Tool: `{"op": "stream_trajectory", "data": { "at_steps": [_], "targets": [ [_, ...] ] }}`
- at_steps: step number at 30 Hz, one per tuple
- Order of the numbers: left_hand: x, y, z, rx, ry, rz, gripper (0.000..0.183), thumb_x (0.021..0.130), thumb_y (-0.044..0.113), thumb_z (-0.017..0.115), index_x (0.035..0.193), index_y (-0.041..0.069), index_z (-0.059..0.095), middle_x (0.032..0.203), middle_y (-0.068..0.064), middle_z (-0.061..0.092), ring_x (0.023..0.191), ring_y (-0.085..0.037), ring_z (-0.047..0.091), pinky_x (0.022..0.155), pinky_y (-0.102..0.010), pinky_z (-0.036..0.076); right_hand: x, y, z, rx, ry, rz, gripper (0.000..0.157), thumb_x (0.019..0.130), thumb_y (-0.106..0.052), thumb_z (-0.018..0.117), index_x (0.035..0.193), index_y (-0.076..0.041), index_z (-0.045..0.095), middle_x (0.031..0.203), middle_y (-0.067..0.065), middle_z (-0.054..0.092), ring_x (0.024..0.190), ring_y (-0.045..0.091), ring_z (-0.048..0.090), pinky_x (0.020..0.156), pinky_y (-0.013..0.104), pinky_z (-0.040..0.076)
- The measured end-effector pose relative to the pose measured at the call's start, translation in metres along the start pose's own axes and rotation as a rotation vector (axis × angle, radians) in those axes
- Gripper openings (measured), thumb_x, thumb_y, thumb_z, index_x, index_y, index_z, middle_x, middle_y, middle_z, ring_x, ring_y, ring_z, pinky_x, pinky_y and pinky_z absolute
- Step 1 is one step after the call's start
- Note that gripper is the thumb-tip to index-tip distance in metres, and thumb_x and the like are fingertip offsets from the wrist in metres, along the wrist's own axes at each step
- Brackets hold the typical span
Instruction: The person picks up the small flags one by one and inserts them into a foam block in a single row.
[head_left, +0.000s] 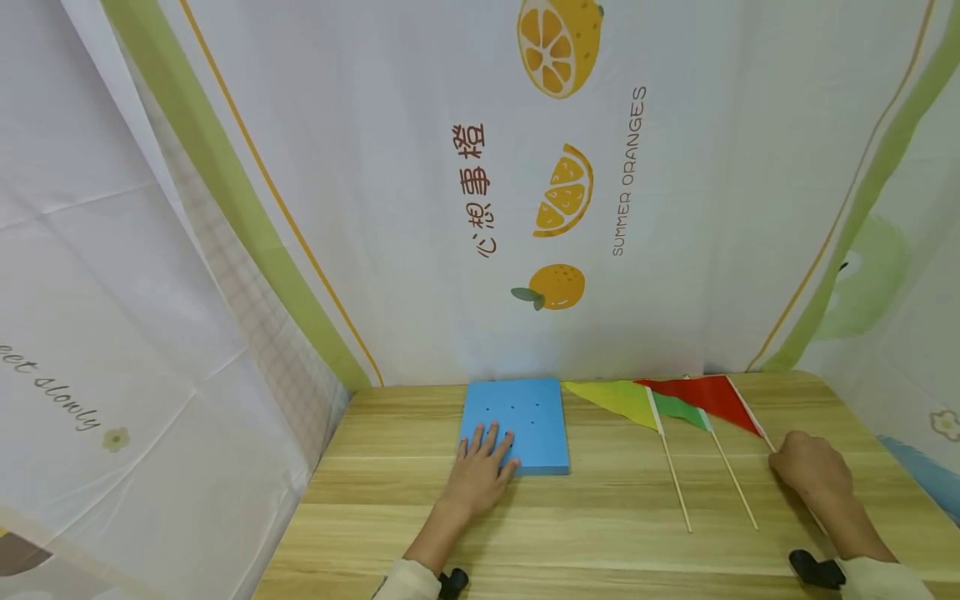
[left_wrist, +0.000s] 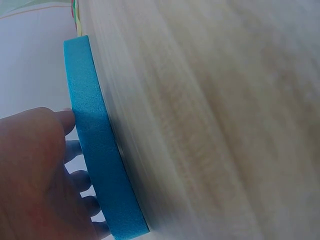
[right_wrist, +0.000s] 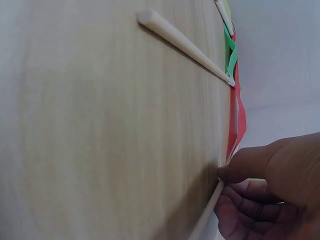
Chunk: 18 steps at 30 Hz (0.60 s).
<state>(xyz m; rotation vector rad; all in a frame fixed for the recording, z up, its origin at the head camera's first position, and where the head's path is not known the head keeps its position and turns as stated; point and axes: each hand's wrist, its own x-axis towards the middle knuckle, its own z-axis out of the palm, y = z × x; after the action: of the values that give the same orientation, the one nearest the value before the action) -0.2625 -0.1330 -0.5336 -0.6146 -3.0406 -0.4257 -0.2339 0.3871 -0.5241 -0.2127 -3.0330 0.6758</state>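
A blue foam block (head_left: 546, 442) with several small holes in its top lies flat near the table's back edge. My left hand (head_left: 478, 477) rests on its near left part, fingers straight and spread; in the left wrist view the block's thick side (left_wrist: 102, 145) shows beside the fingers. Over on the right, my right hand (head_left: 813, 473) pinches the wooden stick of a red triangular flag (head_left: 708, 398). The right wrist view shows thumb and fingers on that stick (right_wrist: 207, 212), close to the tabletop. The red cloth overlaps a green flag (head_left: 681, 408).
A yellow flag (head_left: 618, 400) lies between the block and the green flag, its stick (head_left: 675, 483) pointing toward me. All lie on a wood-grain table (head_left: 375, 517). A white curtain (head_left: 390, 208) printed with oranges hangs behind the table, with more cloth at both sides.
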Motion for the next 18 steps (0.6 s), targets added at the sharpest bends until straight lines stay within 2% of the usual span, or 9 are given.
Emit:
{"op": "stream_trajectory", "data": {
  "at_steps": [5, 11, 18],
  "targets": [
    [-0.0003, 0.0, 0.0004, -0.003, 0.005, 0.006, 0.06, 0.114, 0.046, 0.045, 0.166, 0.017, 0.041, 0.176, -0.017, 0.027, 0.164, -0.044, 0.021, 0.13, -0.066, 0.021, 0.0012, -0.0005, -0.0015, 0.0, -0.009, 0.025, 0.026, 0.089, -0.015, 0.061, 0.065, -0.009, 0.051, 0.067, 0.011, 0.054, 0.062, 0.027, 0.05, 0.052, 0.041, 0.044],
    [-0.0005, 0.0001, -0.0001, 0.007, 0.005, 0.009, 0.06, 0.114, 0.046, 0.045, 0.167, 0.017, 0.04, 0.176, -0.017, 0.027, 0.164, -0.043, 0.021, 0.13, -0.065, 0.022, 0.0013, 0.0005, -0.0013, -0.004, -0.014, 0.024, 0.032, 0.088, -0.02, 0.067, 0.064, -0.012, 0.048, 0.064, 0.006, 0.048, 0.061, 0.024, 0.047, 0.051, 0.037, 0.04],
    [-0.0005, -0.0009, 0.0007, -0.001, 0.0, 0.003, 0.06, 0.114, 0.047, 0.044, 0.167, 0.018, 0.04, 0.177, -0.016, 0.026, 0.164, -0.043, 0.02, 0.131, -0.065, 0.021, 0.0061, 0.0019, -0.0043, -0.007, -0.018, -0.006, 0.024, 0.084, -0.017, 0.063, 0.065, -0.011, 0.049, 0.064, 0.003, 0.045, 0.061, 0.022, 0.043, 0.05, 0.037, 0.038]
  ]
}}
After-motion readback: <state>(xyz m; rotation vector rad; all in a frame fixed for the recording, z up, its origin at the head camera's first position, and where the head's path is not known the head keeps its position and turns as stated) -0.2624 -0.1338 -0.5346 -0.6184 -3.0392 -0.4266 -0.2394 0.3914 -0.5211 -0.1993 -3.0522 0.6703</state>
